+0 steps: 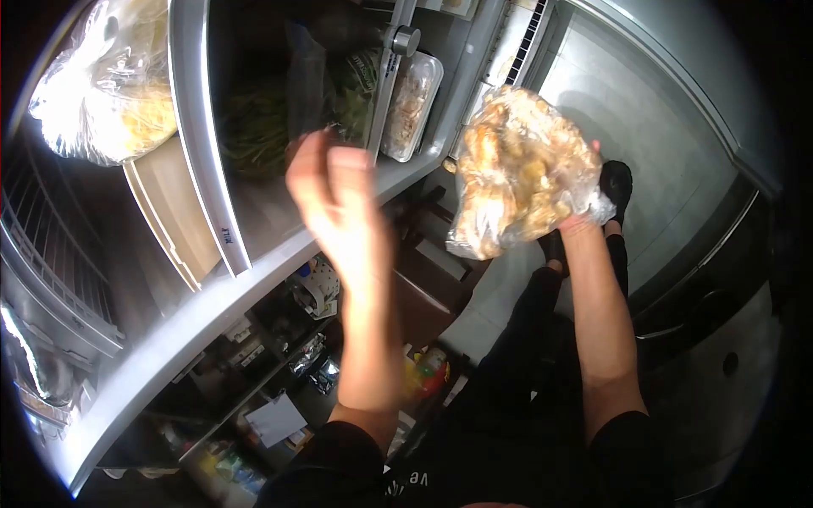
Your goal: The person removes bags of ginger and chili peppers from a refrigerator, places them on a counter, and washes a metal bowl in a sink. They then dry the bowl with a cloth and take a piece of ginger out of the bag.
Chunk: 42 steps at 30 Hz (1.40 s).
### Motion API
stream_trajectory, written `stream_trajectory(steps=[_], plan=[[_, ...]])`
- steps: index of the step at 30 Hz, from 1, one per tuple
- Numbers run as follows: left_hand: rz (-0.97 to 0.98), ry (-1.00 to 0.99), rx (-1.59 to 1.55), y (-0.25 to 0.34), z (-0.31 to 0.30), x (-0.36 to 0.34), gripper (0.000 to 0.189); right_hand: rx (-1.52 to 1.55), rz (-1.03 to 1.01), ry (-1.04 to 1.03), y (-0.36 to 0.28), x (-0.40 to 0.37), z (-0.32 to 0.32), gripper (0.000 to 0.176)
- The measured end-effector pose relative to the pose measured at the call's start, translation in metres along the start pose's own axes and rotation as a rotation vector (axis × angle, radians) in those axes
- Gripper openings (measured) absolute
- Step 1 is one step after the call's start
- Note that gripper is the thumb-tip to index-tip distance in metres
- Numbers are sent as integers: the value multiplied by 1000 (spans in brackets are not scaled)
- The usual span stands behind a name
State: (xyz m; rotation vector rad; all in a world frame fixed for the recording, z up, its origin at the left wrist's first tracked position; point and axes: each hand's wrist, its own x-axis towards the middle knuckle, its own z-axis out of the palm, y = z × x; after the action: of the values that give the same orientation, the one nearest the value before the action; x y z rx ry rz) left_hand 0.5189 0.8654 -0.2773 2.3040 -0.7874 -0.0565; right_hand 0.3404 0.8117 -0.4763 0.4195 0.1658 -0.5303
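black top [449, 457] noted nearest the camera. bag of lumpy tan pieces [529, 169] found clear of the fridge [279, 254], supported over the floor [500, 309] by the right hand [579, 225], fingers partly curled, mostly hidden by the bag. left hand [339, 216] blurred, loosely open near the leafy greens [258, 127]; no object seen gripped. lifting judged complete; setting down not yet done. greens and wrapped tray [412, 106] seen inside, neither held. bag closure: cannot be told.

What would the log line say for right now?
right hand: holding lumpy-looking plastic bag | left hand: blurred, nothing held | nearby: green vegetables
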Motion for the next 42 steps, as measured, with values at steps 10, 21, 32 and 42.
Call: stream_trajectory(steps=[10, 21, 32, 42], plan=[[229, 403, 284, -121, -28, 147, 77, -159, -35, 142, -18, 83, 21, 55], [685, 182, 2502, -132, 4, 212, 58, -628, -244, -37, -11, 129, 37, 67], [-199, 304, 431, -238, -62, 304, 53, -414, -116, -36, -20, 119, 46, 44], [-330, 437, 175, -270, -66, 263, 48, -599, -208, 3, -9, 112, 56, 52]])
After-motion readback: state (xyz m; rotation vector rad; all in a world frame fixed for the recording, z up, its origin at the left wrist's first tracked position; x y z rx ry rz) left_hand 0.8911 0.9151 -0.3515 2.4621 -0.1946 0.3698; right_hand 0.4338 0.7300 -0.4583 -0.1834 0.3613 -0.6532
